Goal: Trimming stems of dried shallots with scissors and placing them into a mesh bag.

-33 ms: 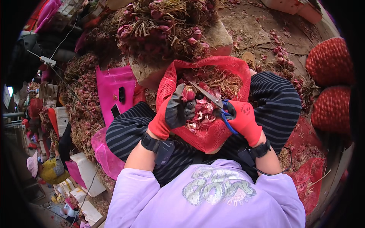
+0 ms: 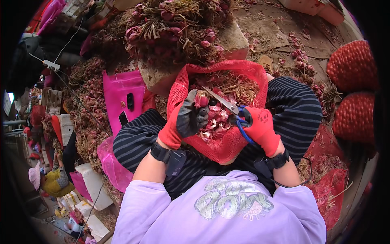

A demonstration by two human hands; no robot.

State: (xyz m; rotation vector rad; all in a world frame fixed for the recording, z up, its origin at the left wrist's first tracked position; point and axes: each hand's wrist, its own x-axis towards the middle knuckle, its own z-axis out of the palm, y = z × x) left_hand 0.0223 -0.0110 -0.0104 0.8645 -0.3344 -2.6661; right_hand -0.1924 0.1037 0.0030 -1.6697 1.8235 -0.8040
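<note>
Holding a reddish bulb (image 2: 201, 99), the left hand (image 2: 189, 116) is bending its grip snugly round it. Just right, the right hand's (image 2: 256, 123) closed grip is clutching blue-handled scissors (image 2: 222, 101), which are slanting up-left, tips right by the bulb. Red mesh bag's (image 2: 177, 88) sitting underneath; bulb bundles (image 2: 170, 34) are sitting farther out.

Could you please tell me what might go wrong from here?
The scissors in the right hand reach close to the left hand, so a slip could nick it. The onion in the left hand is over the red net bag, so a loose grip might let it drop inside.
</note>
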